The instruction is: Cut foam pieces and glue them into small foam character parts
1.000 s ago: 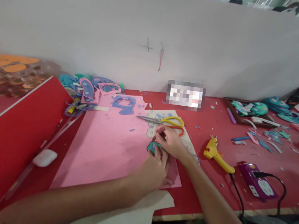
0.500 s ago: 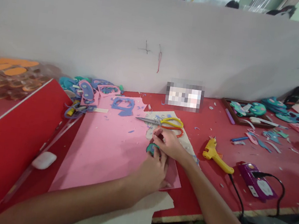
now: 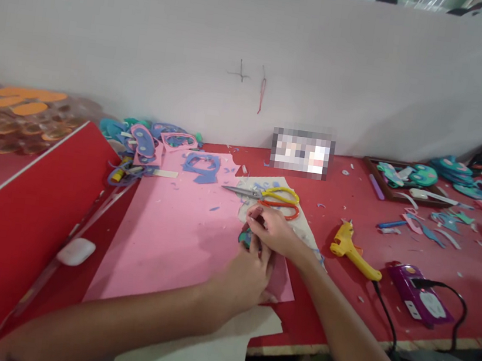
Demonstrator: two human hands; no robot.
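A small teal piece with lighter spots (image 3: 244, 238) shows beside the fingers of my left hand (image 3: 251, 268), which is closed on it above the pink sheet (image 3: 162, 241). My right hand (image 3: 276, 231) meets the left just above it, its fingertips pinched together. What lies between those right fingertips is too small and covered to make out. Just beyond my hands, scissors with a yellow and an orange handle (image 3: 281, 195) rest on a pale, scrap-strewn sheet (image 3: 301, 224).
A yellow glue gun (image 3: 353, 251) and a purple power box (image 3: 419, 296) with cables lie at right. Behind them is a brown tray (image 3: 393, 191) holding teal cut-outs. A white case (image 3: 76, 252) sits at left by a red panel (image 3: 25, 235). Blue cut-outs (image 3: 201, 166) lie at the back.
The whole view has shifted slightly, with things sitting a little further right and higher. Both hands stay together around the teal piece, less of which shows now.
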